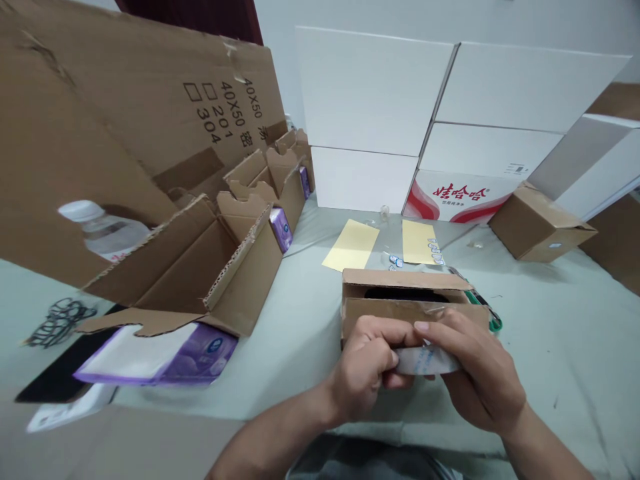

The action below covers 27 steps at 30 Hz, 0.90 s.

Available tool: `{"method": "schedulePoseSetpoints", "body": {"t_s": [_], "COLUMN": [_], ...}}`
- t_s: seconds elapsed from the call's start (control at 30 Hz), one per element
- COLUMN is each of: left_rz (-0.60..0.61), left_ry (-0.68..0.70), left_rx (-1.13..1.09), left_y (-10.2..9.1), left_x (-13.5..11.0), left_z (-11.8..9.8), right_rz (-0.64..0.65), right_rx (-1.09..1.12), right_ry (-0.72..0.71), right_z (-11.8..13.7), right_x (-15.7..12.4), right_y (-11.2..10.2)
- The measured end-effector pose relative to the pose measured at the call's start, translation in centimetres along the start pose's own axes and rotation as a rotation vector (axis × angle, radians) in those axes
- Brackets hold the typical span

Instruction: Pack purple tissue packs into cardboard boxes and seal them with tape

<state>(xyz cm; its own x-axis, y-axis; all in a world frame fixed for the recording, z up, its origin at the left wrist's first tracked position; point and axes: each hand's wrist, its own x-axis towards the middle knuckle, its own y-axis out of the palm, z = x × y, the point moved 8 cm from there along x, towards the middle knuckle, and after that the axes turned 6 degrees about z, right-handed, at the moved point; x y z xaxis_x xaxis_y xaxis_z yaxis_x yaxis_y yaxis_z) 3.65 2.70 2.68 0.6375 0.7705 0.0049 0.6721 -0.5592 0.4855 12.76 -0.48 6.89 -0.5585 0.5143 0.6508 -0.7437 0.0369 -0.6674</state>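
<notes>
Both hands meet in front of a small brown cardboard box (400, 310), close to the table's near edge. A roll of clear tape (427, 361) with pale blue print lies between them. My left hand (365, 367) is closed, its thumb and curled fingers pinching the roll's left end. My right hand (480, 373) wraps the other end, with its index finger stretched along the top toward the left fingers. The box stands just beyond my fingers, a dark gap showing under its top flap. What lies inside it is hidden.
Open cardboard boxes (255, 287) line the left side, with a purple tissue pack (205, 353) and a plastic bottle (107, 230) beside them. Yellow sheets (351, 245), small stickers (396, 261) and a green-handled tool (495, 325) lie beyond the small box. White cartons (370, 93) wall off the back.
</notes>
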Motion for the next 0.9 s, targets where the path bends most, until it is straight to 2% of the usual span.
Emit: {"method": "schedulePoseSetpoints", "body": {"t_s": [0.2, 0.43, 0.53, 0.6, 0.67, 0.77, 0.83, 0.9], "left_rz": [0.041, -0.029, -0.006, 0.061, 0.140, 0.176, 0.115, -0.014], "left_ry": [0.055, 0.002, -0.011, 0.032, 0.110, 0.219, 0.327, 0.508], "left_rx": [-0.064, -0.067, -0.039, -0.030, -0.009, 0.188, 0.456, 0.757], "left_y": [-0.2, -0.3, -0.6, -0.4, 0.0, 0.4, 0.7, 1.0], "left_x": [0.3, 0.3, 0.3, 0.2, -0.1, -0.9, -1.7, -2.7], "left_z": [0.2, 0.5, 1.0, 0.9, 0.4, -0.4, -1.3, -2.7], "right_rz": [-0.026, -0.012, -0.015, -0.055, -0.157, -0.255, -0.261, -0.325], "right_rx": [0.042, 0.027, 0.050, 0.084, 0.133, 0.240, 0.282, 0.246], "right_ry": [0.004, -0.003, 0.004, 0.075, 0.219, 0.395, 0.391, 0.333], "right_z": [-0.4, -0.1, -0.2, -0.9, -2.4, -4.5, -4.8, -4.3], "right_x": [-0.1, 0.1, -0.3, -0.9, -1.6, -2.1, -1.7, -1.4], "right_y": [-0.1, 0.0, 0.0, -0.2, -0.8, -1.1, -1.4, -2.7]}}
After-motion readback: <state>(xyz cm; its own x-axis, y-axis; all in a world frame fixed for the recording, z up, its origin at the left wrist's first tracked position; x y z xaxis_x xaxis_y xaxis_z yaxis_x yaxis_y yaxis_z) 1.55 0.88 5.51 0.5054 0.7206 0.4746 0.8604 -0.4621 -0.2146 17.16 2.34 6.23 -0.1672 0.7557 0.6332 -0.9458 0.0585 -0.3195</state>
